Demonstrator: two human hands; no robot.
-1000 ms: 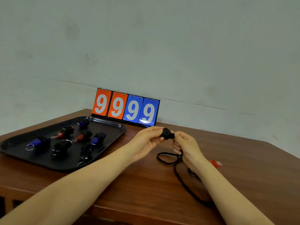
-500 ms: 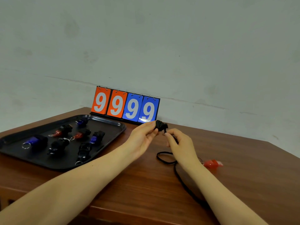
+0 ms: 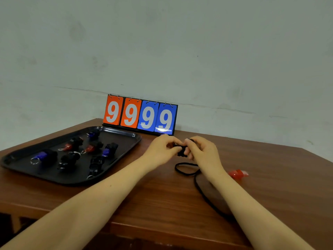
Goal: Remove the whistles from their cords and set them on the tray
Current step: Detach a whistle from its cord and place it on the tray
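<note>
Hands are meeting above the tabletop (image 3: 162, 204): the left hand (image 3: 162, 150) is pinching a black whistle (image 3: 181, 150) while the right hand (image 3: 201, 152) is gripping its other side, probably working the ring loose from the black cord (image 3: 187, 170), which is trailing down onto the wood beneath them. Seven whistles are already lying on the black tray (image 3: 126, 152) to the left. A red whistle (image 3: 237, 174) is waiting just beside the right wrist, likely next.

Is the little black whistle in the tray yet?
Not yet. Both hands, left hand and right hand, hold the small black whistle beside the black plastic tray.
</note>
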